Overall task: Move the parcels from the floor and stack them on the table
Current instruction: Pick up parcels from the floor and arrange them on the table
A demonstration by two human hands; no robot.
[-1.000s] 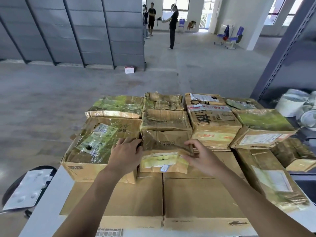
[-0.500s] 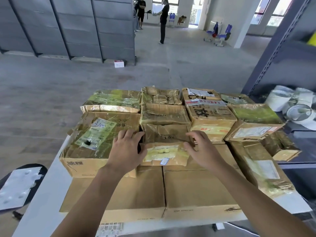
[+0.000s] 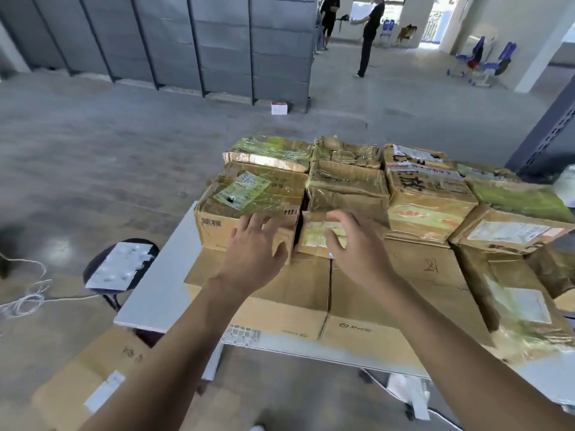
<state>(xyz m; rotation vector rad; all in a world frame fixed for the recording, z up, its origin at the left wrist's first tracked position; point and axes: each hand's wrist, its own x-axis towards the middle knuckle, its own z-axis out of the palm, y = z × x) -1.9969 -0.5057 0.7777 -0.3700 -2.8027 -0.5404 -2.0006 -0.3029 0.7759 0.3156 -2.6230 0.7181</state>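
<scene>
Many taped cardboard parcels are stacked in two layers on a white table (image 3: 158, 275). A small brown parcel with a yellowish label (image 3: 313, 233) sits on the near edge of the top layer, atop two large flat cartons (image 3: 292, 303). My left hand (image 3: 256, 247) hovers with spread fingers just left of it, over the corner of a bigger box with a green label (image 3: 249, 191). My right hand (image 3: 354, 244) is in front of the small parcel's right side, fingers apart and curved. Neither hand clearly grips it.
A cardboard box (image 3: 90, 384) lies on the floor at lower left. A black stool with a white sheet (image 3: 121, 265) stands left of the table, near a white cord (image 3: 25, 300). Grey shelving (image 3: 547, 132) rises at right. People (image 3: 370, 35) stand far back.
My view has swung left and back, so the table sits further right. Both hands have drawn back from the sides of the small parcel toward its near face, and it stays on the stack.
</scene>
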